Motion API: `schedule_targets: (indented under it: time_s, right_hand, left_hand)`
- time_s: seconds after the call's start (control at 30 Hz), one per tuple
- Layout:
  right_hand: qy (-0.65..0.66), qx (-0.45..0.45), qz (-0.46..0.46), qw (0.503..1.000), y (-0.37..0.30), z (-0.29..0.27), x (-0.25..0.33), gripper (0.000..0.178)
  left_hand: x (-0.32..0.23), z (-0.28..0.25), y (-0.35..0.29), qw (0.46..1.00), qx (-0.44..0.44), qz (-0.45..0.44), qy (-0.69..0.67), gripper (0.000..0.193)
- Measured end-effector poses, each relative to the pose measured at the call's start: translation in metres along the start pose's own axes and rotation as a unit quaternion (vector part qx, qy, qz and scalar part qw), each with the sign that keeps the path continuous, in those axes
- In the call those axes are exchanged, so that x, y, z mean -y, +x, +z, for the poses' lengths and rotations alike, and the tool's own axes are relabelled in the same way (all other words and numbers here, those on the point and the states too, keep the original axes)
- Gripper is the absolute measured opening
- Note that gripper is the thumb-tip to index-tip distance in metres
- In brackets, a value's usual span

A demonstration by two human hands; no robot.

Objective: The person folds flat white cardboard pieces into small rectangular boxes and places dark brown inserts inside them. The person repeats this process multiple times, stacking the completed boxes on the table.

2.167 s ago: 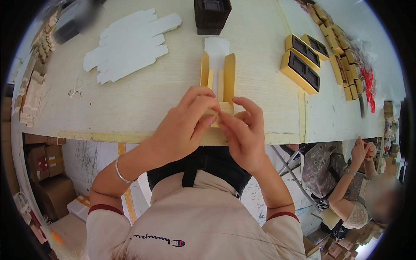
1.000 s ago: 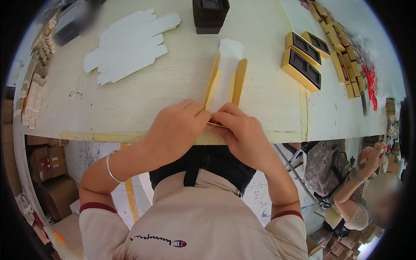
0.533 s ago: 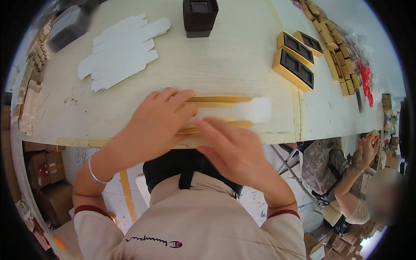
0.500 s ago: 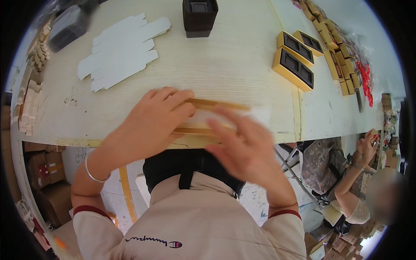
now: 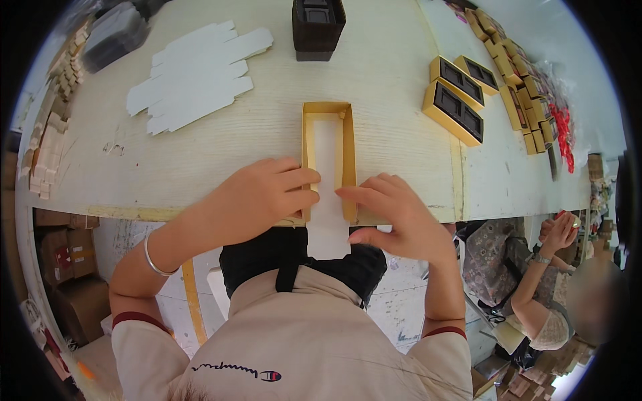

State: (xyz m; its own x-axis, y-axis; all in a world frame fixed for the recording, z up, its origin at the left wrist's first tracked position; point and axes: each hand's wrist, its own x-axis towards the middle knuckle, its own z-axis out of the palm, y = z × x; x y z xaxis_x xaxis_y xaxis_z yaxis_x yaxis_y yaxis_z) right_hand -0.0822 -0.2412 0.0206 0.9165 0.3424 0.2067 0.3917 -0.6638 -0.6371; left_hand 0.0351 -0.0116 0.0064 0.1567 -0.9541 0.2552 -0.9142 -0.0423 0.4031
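Note:
A partly folded cardboard box (image 5: 348, 154) points away from me at the table's front edge. Its side walls and far end stand up in gold, its inside floor is white, and the near end lies open with a white flap hanging over the edge. My left hand (image 5: 277, 194) is closed over the left wall near its front, fingertips inside the box. On the opposite side, my right hand (image 5: 394, 214) grips the front of the right wall, index finger over it and thumb lower by the flap.
Flat white carton blanks (image 5: 197, 77) lie to the left. Black trays (image 5: 317, 33) stand stacked at the back. Gold boxes with black inserts (image 5: 455, 110) sit on the right, several more gold boxes (image 5: 525, 100) beyond. A person (image 5: 548, 287) sits at far right.
The box has turned from lying crosswise to pointing away from me, its far end now visible. My right hand, blurred before, now rests at the right wall; the left has shifted slightly.

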Motion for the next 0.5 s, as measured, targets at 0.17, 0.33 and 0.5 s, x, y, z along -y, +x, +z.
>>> schedule_targets:
  time_s: [0.17,0.33,0.5]
  right_hand:
    - [-0.010,-0.010,-0.029,0.999,0.009,0.003,-0.012,0.023]
    - [-0.102,-0.089,-0.015,0.991,0.014,0.028,-0.008,0.021]
    - [-0.073,-0.097,-0.008,0.993,0.015,0.030,-0.003,0.018]
  left_hand:
    - [0.013,-0.001,0.005,0.993,-0.018,-0.003,-0.114,0.028]
    - [-0.001,0.016,0.010,0.977,-0.103,-0.100,-0.160,0.020]
    - [-0.014,0.027,0.021,0.970,-0.168,-0.114,-0.136,0.013]
